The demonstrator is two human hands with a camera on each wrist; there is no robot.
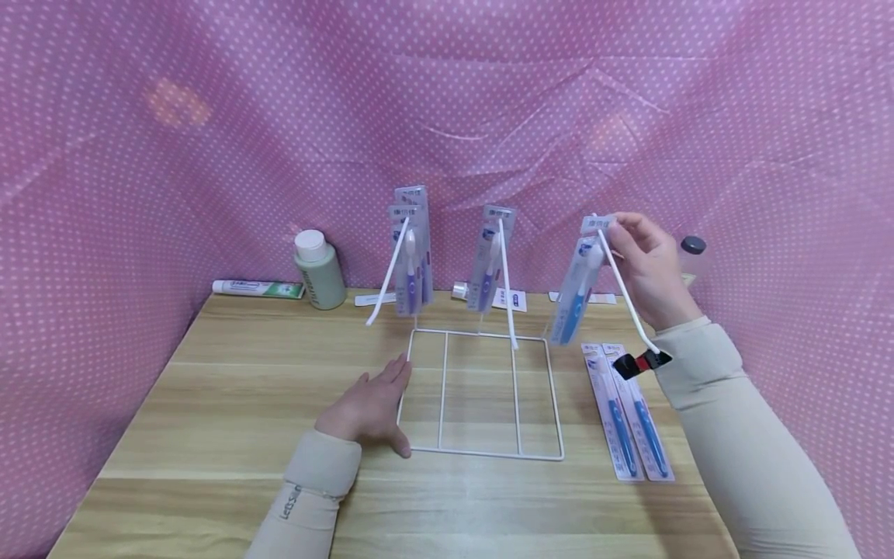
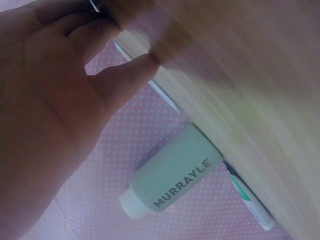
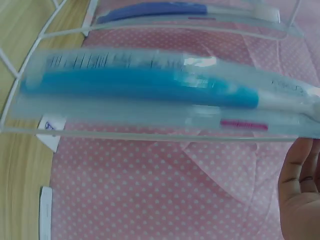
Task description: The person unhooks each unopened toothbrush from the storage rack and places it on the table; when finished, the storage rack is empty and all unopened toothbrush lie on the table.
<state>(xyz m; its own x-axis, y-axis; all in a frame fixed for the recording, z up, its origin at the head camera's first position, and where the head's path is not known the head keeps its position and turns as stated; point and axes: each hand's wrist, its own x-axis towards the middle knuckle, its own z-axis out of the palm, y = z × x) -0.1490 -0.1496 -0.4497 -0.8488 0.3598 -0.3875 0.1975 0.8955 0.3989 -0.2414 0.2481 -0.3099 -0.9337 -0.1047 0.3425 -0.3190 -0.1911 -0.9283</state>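
A white wire display rack (image 1: 482,453) stands on the table, with three long prongs sticking out towards me. With thumb and fingers my right hand (image 1: 649,272) pinches the top of a packaged blue toothbrush (image 1: 576,303), whose card is at the right prong (image 1: 626,299). The right wrist view shows this blue toothbrush (image 3: 150,90) lengthwise in its clear pack, slightly blurred. Packaged purple toothbrushes hang on the left prong (image 1: 389,276) and the middle prong (image 1: 507,295). My left hand (image 1: 366,407) lies with fingers extended at the left wire of the rack's base.
Two packaged blue toothbrushes (image 1: 632,423) lie side by side right of the rack. Along the back stand a green bottle (image 1: 323,276) with a white cap, toothpaste tubes (image 1: 258,289) and a black-capped bottle (image 1: 693,247). Pink dotted cloth (image 1: 447,116) encloses the table.
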